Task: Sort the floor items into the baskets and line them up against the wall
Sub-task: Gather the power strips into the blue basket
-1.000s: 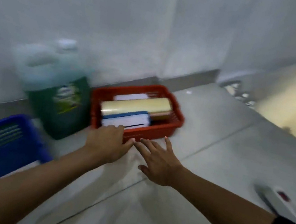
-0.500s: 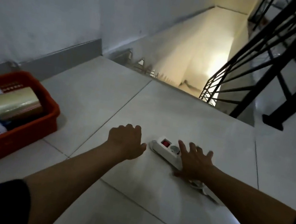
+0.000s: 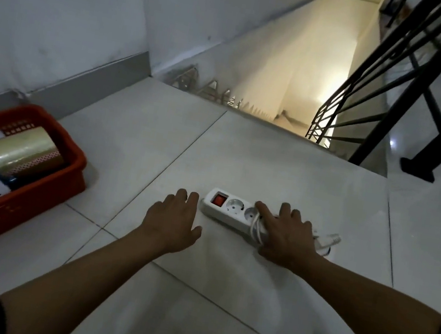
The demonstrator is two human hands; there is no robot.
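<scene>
While the right hand (image 3: 286, 242) curls over the cord-wrapped power strip (image 3: 231, 209) and the left hand (image 3: 173, 221) hovers spread beside it, lifting it toward a basket looks next.

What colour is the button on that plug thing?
Red. The rocker switch on the white plastic power strip shows best in the head view.

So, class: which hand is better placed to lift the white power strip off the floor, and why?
The right hand: it already lies over the power strip and its wrapped cord. The left hand rests on bare floor beside the switch end.
</scene>
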